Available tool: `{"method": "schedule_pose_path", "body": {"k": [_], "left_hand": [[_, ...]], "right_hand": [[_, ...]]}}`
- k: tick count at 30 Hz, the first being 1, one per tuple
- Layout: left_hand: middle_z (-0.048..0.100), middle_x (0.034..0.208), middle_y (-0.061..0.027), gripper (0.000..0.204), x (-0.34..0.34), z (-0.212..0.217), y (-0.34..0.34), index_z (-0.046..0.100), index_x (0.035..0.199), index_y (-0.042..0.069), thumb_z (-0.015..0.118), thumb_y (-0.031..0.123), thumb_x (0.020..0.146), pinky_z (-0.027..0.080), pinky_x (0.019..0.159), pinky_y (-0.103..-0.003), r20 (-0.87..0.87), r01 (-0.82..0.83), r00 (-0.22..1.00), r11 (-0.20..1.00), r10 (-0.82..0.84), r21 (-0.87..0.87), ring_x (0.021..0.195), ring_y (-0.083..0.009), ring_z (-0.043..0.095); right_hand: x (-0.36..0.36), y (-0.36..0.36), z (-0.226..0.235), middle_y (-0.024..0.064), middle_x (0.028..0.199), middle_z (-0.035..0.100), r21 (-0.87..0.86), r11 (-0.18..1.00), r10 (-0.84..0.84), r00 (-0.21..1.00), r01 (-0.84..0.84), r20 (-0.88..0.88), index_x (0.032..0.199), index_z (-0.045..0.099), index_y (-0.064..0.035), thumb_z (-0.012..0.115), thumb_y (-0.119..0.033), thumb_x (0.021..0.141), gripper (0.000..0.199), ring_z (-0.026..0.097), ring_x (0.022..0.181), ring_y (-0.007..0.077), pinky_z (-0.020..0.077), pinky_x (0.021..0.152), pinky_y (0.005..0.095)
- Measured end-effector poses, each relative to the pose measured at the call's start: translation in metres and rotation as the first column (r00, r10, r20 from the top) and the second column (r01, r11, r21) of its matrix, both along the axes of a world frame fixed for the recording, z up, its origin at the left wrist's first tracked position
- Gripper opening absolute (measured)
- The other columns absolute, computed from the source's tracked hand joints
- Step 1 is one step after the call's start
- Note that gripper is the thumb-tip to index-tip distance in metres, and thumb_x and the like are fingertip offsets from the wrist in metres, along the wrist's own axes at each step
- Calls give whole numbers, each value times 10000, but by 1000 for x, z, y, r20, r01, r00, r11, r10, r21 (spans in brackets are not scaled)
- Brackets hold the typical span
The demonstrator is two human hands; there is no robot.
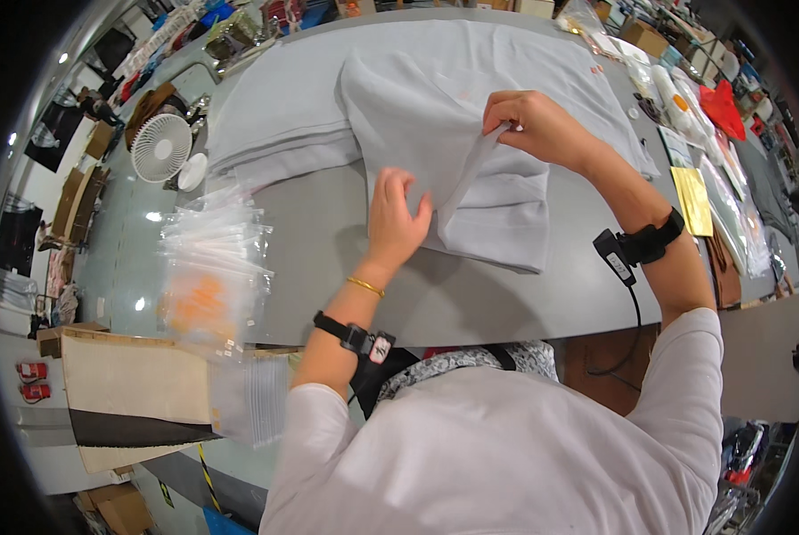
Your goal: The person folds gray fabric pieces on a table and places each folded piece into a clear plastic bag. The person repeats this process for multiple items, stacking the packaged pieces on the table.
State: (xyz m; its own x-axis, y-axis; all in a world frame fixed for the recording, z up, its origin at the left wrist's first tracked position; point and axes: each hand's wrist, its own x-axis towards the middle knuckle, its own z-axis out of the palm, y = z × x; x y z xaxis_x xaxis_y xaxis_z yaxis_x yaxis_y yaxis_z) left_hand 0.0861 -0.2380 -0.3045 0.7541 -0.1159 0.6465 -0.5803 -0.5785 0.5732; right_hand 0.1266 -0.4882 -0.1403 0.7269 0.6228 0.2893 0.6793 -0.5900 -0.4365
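A light grey cloth garment (pixel 405 111) lies partly folded on the grey table, its near part turned over in loose layers. My right hand (pixel 539 127) pinches an edge of it between thumb and fingers and lifts that edge off the layers beneath. Just left of the raised edge is my left hand (pixel 397 217), its thumb apart from loosely curled fingers and nothing held in them. It hovers over or lightly touches the cloth; I cannot tell which. Beyond and to the left, more grey garments (pixel 279 111) are spread in a thick flat pile.
Clear plastic bags (pixel 217 259) with orange print lie in a pile at the table's left. A white fan (pixel 161 147) stands behind them. Along the right edge are a yellow packet (pixel 693 192), plastic-wrapped goods and a red bag (pixel 723 109). A cable hangs from my right forearm.
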Motion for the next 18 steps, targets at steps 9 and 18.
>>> {"method": "schedule_pose_path", "body": {"k": [9,18], "left_hand": [[635,918,-82,104,11,93,-42,650,945,10,707,97,947,524,733,-339,43,306,952,932,-304,-196,809,-235,616],[578,889,-66,120,11,107,-31,636,1045,26,701,68,954,469,659,-297,242,246,954,920,-175,-306,765,-186,578]], "right_hand": [[-14,-1,-3,70,944,646,131,991,-24,999,19,40,877,642,6,687,56,795,106,636,820,254,518,718,347],[-10,25,6,106,881,659,178,984,-11,989,-16,147,879,569,-37,791,-56,781,244,629,829,348,500,728,439]]}}
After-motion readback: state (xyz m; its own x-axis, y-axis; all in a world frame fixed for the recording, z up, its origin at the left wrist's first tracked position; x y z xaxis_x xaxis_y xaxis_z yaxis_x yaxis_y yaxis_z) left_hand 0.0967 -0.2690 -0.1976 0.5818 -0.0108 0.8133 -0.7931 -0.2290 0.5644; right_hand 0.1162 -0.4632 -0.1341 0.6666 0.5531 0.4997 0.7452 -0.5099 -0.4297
